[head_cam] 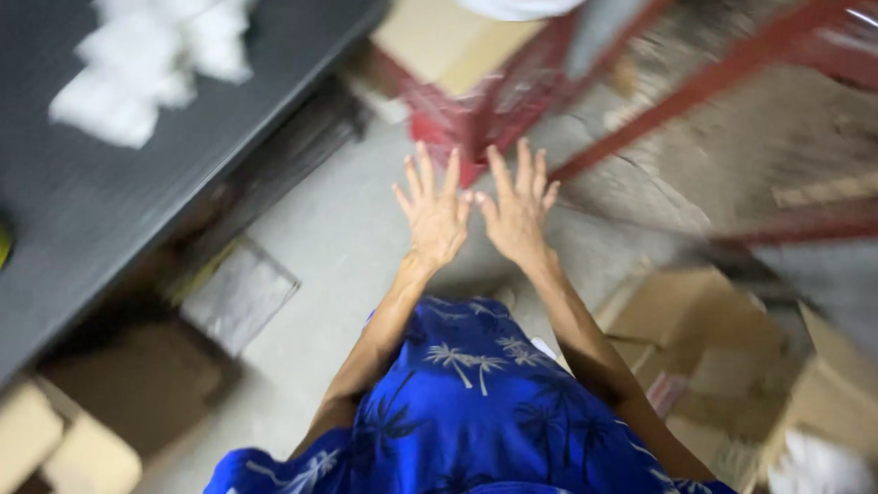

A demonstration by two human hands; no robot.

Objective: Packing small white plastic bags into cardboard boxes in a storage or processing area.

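Below, a pale concrete floor (328, 233) runs as an open lane between a dark grey table (106, 204) and red shelf rails (740, 61) — cardboard boxes (694, 334) crowd the edges. 2 hands, left hand (435, 212) and right hand (517, 211), hover empty, fingers spread, just beside a red crate (472, 115).

One head camera looks steeply down past the torso at the concrete floor (328, 233).
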